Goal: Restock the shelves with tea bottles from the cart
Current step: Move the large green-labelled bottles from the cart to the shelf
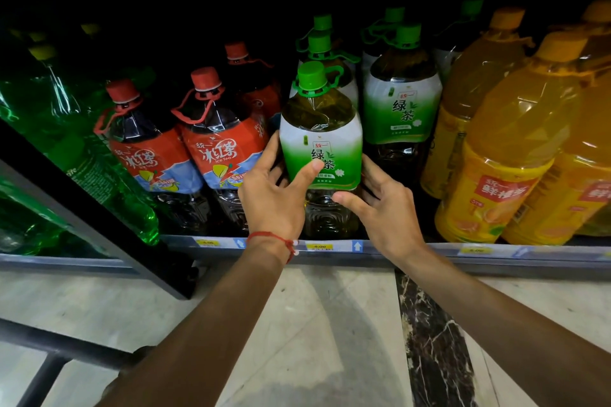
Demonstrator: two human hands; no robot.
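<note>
Gripping the upright green tea bottle (320, 139) at the shelf (413, 249) front edge, we held it between left hand (274, 198) and right hand (380, 205), fingers curled round opposite sides, both equally near.

Six green tea bottles (320, 142), counted by the green caps (farthest ones seen only as caps). Three red tea bottles (215, 139). At least three orange bottles (506, 175), maybe a fourth, cut by the right edge. Several green soda bottles (82, 142) at left, too dark to count exactly. Two hands: left hand (274, 198), right hand (380, 208). One red bracelet (274, 239). Three whole yellow price tags (320, 246) and three blue arrows (357, 246).
</note>
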